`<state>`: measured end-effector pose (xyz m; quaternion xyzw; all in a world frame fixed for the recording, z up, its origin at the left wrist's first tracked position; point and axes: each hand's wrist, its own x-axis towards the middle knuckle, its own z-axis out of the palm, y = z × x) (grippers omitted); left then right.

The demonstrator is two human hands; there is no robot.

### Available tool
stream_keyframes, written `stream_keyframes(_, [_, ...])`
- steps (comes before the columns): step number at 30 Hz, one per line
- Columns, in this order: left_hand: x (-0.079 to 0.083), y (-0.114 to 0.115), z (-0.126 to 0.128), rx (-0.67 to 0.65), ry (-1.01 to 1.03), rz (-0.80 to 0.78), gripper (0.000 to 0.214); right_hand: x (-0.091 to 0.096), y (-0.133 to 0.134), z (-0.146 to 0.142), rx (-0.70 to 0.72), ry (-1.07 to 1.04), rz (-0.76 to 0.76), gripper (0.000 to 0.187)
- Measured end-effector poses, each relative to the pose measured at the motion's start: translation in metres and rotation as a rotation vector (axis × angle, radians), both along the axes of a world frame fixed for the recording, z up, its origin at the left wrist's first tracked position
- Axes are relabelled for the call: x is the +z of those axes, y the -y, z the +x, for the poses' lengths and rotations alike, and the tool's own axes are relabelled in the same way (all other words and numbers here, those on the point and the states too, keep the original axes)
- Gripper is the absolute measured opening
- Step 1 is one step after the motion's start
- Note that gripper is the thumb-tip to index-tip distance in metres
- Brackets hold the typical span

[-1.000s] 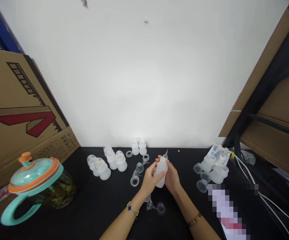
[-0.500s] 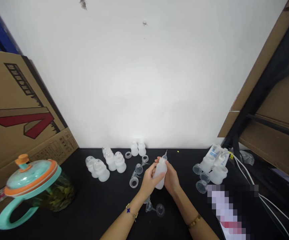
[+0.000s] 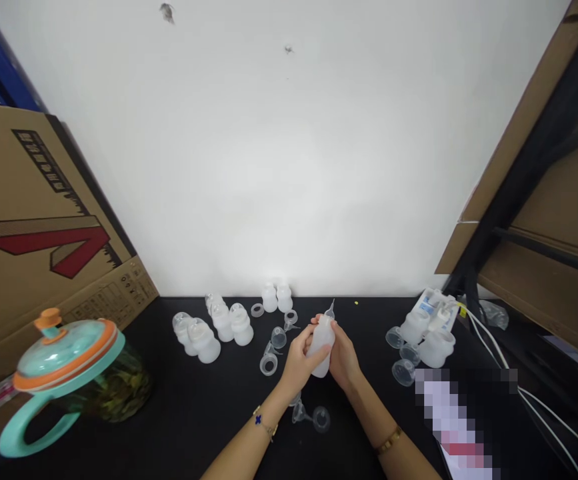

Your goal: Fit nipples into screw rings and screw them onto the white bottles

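Observation:
Wrapped round a translucent white baby bottle, my left hand has its thumb across the bottle's side. My right hand closes on the same bottle from the right, its fingers up by the neck. The bottle leans slightly, and a clear pointed teat sticks out at its far end. How the right fingertips meet the teat and neck is partly hidden. Left of my hands lie a white ring and a clear cap. Below my wrists are another clear teat and a round clear cap.
Several capped bottles stand at the left, and two uncapped bottles by the wall. More open bottles and clear caps sit at the right, near white cables. A teal-lidded pitcher occupies the left front.
The view has shifted very slightly. Both hands keep the same hold on the bottle, with no clear movement of it.

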<state>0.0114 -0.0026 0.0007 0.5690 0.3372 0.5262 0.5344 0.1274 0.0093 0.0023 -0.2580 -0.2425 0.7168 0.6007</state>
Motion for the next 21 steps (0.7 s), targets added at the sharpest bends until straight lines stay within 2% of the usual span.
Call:
stream_keyframes(12, [0.0006, 0.0013, 0.0016, 0.030, -0.036, -0.004, 0.050, -0.0029, -0.0023, -0.0007, -0.016, -0.015, 0.002, 0.039])
stream_keyframes(21, [0.0050, 0.0048, 0.0016, 0.113, -0.128, 0.042, 0.043, -0.0033, -0.0030, -0.0015, -0.049, 0.026, -0.017, 0.041])
